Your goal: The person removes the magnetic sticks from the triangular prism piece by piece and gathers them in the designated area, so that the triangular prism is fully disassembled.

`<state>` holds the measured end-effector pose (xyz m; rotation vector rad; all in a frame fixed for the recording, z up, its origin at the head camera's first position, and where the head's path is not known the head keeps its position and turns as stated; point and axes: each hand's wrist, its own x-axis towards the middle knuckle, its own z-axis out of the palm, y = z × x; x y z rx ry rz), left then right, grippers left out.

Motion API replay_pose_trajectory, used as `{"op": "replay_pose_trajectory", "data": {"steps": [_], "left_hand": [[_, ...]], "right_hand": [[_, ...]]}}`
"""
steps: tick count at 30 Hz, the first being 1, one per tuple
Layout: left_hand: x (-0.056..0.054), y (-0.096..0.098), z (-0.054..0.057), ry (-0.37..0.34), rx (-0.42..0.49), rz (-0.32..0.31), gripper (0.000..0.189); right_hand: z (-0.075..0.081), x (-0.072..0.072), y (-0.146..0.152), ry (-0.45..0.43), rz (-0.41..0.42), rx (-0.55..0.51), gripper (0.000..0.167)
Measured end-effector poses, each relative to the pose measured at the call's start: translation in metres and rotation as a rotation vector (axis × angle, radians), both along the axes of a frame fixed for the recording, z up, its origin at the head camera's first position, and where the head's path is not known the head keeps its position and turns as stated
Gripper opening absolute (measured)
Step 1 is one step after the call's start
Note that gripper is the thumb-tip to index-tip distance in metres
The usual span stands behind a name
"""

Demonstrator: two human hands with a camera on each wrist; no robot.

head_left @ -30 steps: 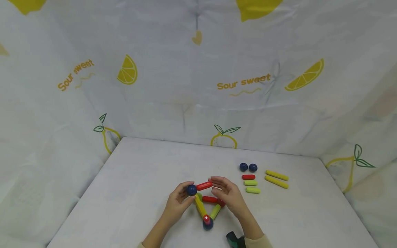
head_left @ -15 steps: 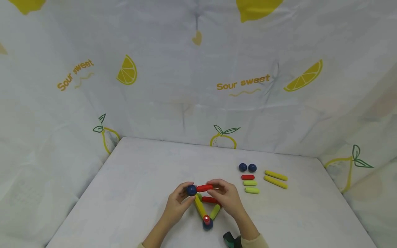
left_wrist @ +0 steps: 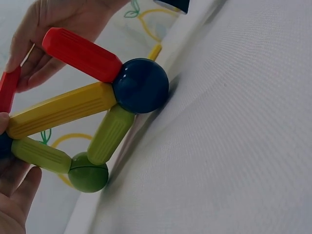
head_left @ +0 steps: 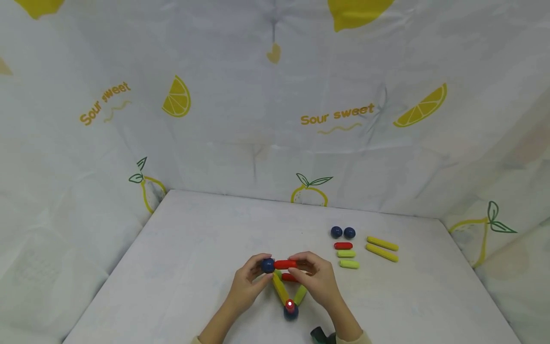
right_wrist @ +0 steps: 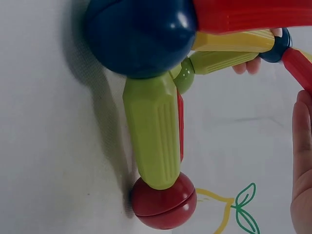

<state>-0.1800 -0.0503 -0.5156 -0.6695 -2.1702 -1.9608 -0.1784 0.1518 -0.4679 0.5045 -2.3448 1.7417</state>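
Note:
My left hand (head_left: 245, 286) holds a dark blue ball (head_left: 268, 265) between thumb and fingers. A red magnetic stick (head_left: 284, 264) juts from that ball toward my right hand (head_left: 320, 282), whose thumb and fingers pinch its other end. Both belong to a ball-and-stick frame on the table. A yellow stick (left_wrist: 63, 109) slopes down from the held ball to another blue ball (left_wrist: 141, 86), which also bears a red stick (left_wrist: 82, 54). Light green sticks (left_wrist: 111, 135) meet a green ball (left_wrist: 88, 173). A red ball (right_wrist: 164, 201) sits low on the frame, hidden behind my right hand in the head view.
To the right on the white table (head_left: 180, 239) lie two blue balls (head_left: 343, 232), a red stick (head_left: 343, 246), two light green sticks (head_left: 347, 259) and two yellow sticks (head_left: 382, 249). A dark green object (head_left: 319, 335) is partly visible by my right wrist. A lemon-print sheet hangs behind.
My right hand's fingers have moved left and closed around the red stick's end, and the stick has gone from tilted to nearly level. My left hand keeps the blue ball, shifting slightly right.

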Motion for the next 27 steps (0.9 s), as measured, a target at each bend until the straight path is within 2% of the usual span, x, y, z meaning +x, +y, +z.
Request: {"op": "replay_pose_trajectory", "data": {"steps": [9,12,15,20,23,27], "left_hand": [[-0.001,0.003,-0.003,0.094,0.014,-0.017,0.040],[-0.001,0.004,-0.003,0.117,0.019,-0.027,0.041],[-0.001,0.003,-0.001,0.085,0.018,-0.027,0.042],[-0.003,-0.005,-0.001,0.002,0.033,0.035,0.040],[-0.003,-0.010,0.000,-0.003,0.034,0.038,0.039],[-0.003,-0.011,0.002,-0.031,0.025,0.025,0.039]], "right_hand": [[0.003,0.009,-0.001,0.169,0.022,0.018,0.020],[0.004,0.012,0.000,0.198,0.035,0.011,0.021],[0.006,0.014,0.004,0.148,0.045,-0.037,0.018],[0.010,0.014,0.023,0.036,0.008,-0.177,0.020],[0.010,0.010,0.040,-0.010,-0.031,-0.158,0.023],[0.002,0.006,0.067,-0.146,-0.109,-0.097,0.029]]}}
